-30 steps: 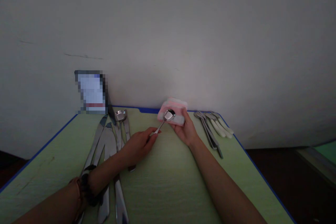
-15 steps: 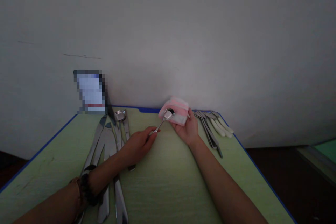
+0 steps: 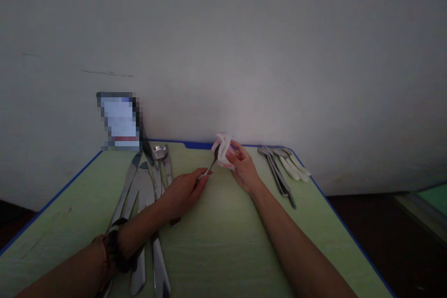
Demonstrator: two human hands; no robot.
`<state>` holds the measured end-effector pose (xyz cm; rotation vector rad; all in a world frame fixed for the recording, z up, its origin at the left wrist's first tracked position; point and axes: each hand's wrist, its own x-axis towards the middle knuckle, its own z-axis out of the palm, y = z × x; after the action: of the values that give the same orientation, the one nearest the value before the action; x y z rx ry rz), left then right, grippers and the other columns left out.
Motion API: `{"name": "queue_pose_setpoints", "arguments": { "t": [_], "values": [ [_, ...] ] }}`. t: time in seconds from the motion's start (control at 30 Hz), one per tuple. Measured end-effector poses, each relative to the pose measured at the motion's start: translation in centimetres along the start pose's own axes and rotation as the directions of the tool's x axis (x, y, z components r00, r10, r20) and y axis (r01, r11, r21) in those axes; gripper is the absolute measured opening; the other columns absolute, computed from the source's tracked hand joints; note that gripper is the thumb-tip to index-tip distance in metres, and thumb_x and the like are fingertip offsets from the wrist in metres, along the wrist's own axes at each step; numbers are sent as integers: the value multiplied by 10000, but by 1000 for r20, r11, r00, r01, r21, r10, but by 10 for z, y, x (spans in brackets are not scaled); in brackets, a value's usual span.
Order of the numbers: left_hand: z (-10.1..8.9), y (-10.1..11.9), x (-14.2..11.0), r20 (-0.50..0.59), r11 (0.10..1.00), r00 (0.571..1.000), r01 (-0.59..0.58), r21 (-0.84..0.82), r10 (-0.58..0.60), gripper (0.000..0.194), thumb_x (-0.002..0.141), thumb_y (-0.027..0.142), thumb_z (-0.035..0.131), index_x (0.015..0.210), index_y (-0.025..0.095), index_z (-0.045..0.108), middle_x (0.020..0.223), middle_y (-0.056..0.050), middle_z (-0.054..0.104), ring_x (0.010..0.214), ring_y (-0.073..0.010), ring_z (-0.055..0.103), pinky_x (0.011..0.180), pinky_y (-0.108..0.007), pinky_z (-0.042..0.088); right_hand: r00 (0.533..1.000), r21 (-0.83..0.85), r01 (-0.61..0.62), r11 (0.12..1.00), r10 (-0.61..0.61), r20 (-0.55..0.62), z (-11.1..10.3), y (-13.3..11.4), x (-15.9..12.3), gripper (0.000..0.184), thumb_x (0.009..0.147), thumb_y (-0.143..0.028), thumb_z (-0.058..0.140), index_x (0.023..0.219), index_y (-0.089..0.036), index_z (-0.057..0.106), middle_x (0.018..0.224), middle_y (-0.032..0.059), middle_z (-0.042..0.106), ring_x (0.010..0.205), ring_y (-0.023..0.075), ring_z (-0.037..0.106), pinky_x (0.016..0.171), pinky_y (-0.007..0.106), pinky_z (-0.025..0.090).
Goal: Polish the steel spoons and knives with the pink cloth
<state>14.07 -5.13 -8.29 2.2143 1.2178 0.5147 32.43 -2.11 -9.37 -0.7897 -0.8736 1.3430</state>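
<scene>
With your left hand [image 3: 182, 195] pinching the spoon [image 3: 211, 166] by its handle above the table [image 3: 216, 242] and your right hand [image 3: 246, 170] gripping the cloth [image 3: 224, 149] around its bowl, you best press lightly and evenly.

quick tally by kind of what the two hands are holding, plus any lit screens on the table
Spoon: 1, in the left hand
Cloth: 1, in the right hand
Lit screen: 1, at the back left
Total: 3
</scene>
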Motion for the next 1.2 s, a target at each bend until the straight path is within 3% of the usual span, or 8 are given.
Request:
{"name": "queue_pose_setpoints", "arguments": {
  "t": [0.17, 0.3, 0.47, 0.6, 0.83, 0.93, 1.07, 1.2],
  "values": [
    [2, -4, 0, 16, 993, 999, -48, 107, 47, 408, 924, 334, 294, 1189, 180, 563, 855, -80, 695, 826, -213, 639, 778, -294, 449, 992, -204, 88, 975, -103, -67, 2, 5, -1, 525, 562, -117, 762, 1029, -234, 555, 821, -18, 706, 666, 121, 621, 616, 227, 504],
    [4, -8, -1, 24, 982, 997, -79, 169, 76, 410, 923, 335, 301, 1199, 189, 566, 841, -77, 689, 824, -213, 632, 786, -298, 451, 986, -324, 121, 938, -152, -73, -1, 6, 2, 372, 586, -157, 745, 939, -198, 631, 804, -14, 695, 654, 119, 579, 620, 221, 468],
    [4, -10, -1, 19, 989, 995, -99, 108, 97, 399, 921, 347, 312, 1179, 196, 577, 852, -75, 694, 876, -220, 630, 827, -307, 448, 984, -429, 157, 889, -180, -13, -5, 5, 4, 183, 685, -267, 694, 843, -177, 688, 747, -20, 675, 642, 118, 532, 601, 204, 421],
    [2, -7, -1, 6, 996, 997, -81, 46, 80, 384, 913, 356, 329, 1148, 201, 589, 813, -55, 690, 830, -211, 632, 781, -287, 451, 991, -357, 133, 925, -128, 38, -3, 6, 3, 216, 761, -381, 625, 784, -173, 678, 663, -22, 641, 576, 106, 510, 575, 205, 420],
    [-4, 3, -3, 26, 999, 999, -37, -29, 38, 413, 934, 358, 282, 1198, 163, 534, 554, 25, 562, 534, -162, 562, 559, -231, 375, 998, -39, -44, 998, 45, 34, -1, 4, 3, 293, 750, -483, 611, 716, -193, 640, 633, -25, 618, 572, 113, 541, 646, 256, 504],
    [-3, 3, -3, 7, 998, 999, -39, -57, 40, 406, 935, 363, 283, 1176, 161, 540, 514, 45, 520, 487, -150, 523, 523, -223, 338, 999, 14, -9, 1000, 9, 43, 6, -8, 1, 224, 790, -430, 586, 803, -217, 655, 748, -11, 650, 695, 129, 575, 689, 251, 503],
    [-2, 1, -2, -13, 997, 999, -40, -61, 40, 380, 927, 364, 302, 1123, 168, 562, 521, 46, 530, 470, -139, 504, 514, -220, 319, 972, -18, 61, 998, -55, 228, 13, -23, -1, 347, 885, -427, 437, 819, -187, 680, 845, 45, 661, 786, 142, 573, 728, 234, 482],
    [-1, 0, -2, -9, 998, 999, -44, -50, 44, 376, 920, 366, 311, 1116, 167, 563, 532, 41, 547, 467, -140, 502, 507, -222, 312, 986, 66, 4, 998, -15, 168, 7, -16, 4, 262, 854, -384, 505, 834, -198, 689, 859, 31, 689, 786, 147, 602, 687, 228, 495]
  ]
}}
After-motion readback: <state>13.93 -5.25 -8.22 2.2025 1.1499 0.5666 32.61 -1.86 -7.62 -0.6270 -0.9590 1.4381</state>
